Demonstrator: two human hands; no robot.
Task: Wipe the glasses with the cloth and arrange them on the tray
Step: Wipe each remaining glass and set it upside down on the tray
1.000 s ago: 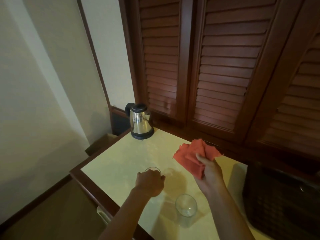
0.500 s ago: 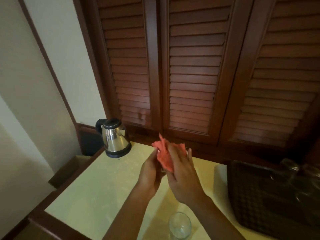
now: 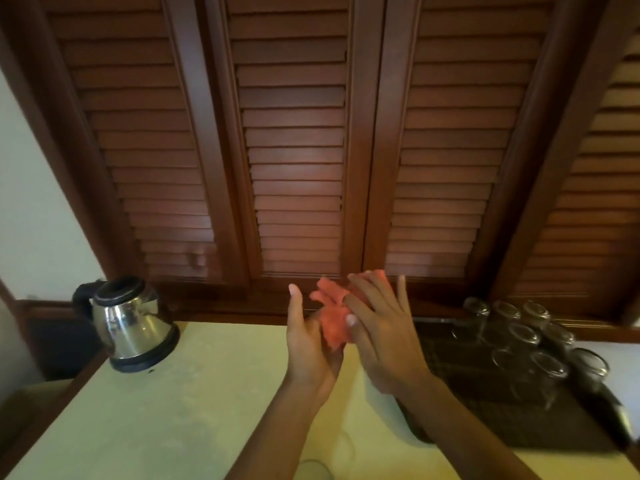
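My left hand (image 3: 306,344) and my right hand (image 3: 382,337) are raised together above the table. An orange-red cloth (image 3: 331,318) is bunched between them. The left hand cups it from the left with the thumb up. My right hand presses the cloth with its fingers spread. The glass taken up earlier is hidden inside the cloth and hands. The rim of another clear glass (image 3: 313,472) shows at the bottom edge on the table. At the right lies a dark woven tray (image 3: 460,379) with several upturned glasses (image 3: 519,336) in rows.
A steel electric kettle (image 3: 133,325) stands at the table's back left corner. The pale yellow tabletop (image 3: 173,410) has a dark wooden edge on the left. Brown louvred doors (image 3: 298,168) rise right behind the table.
My left hand lifted a glass off the table and my right hand brought the cloth onto it. The view swung right, bringing the tray's glasses into sight.
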